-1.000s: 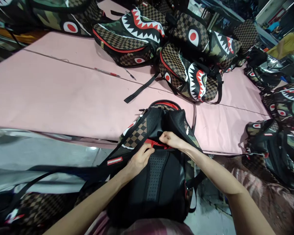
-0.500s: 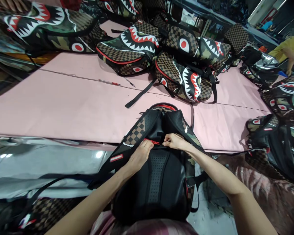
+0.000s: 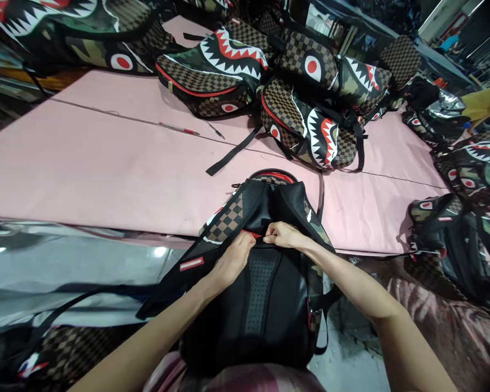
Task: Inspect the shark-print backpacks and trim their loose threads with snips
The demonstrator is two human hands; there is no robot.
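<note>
A black-backed backpack [image 3: 288, 305] leans on the table edge against my body, its back panel facing me and its checked, camouflage-trimmed shoulder straps spread. Across the upper back panel runs a zipper [image 3: 252, 234] with red showing at it. My left hand [image 3: 233, 257] is closed, its fingertips pinching the fabric at the left end of this zipper. Just to the right, my right hand [image 3: 285, 235] is also closed, thumb and finger pinched on the zipper; the pull itself is hidden by the fingers. A small gap separates the two hands.
Beyond, shark-mouth backpacks [image 3: 212, 71] are piled on the pink table [image 3: 106, 163]. A red-and-silver pen [image 3: 179, 129] lies near the table seam. More backpacks [image 3: 453, 245] stand at the right, near a person in a yellow top [image 3: 484, 103]. Another checked bag [image 3: 77, 348] sits lower left.
My right hand has slid slightly left along the zipper toward my left hand, and less red shows between them. My left hand keeps its hold. The view has shifted a little.
</note>
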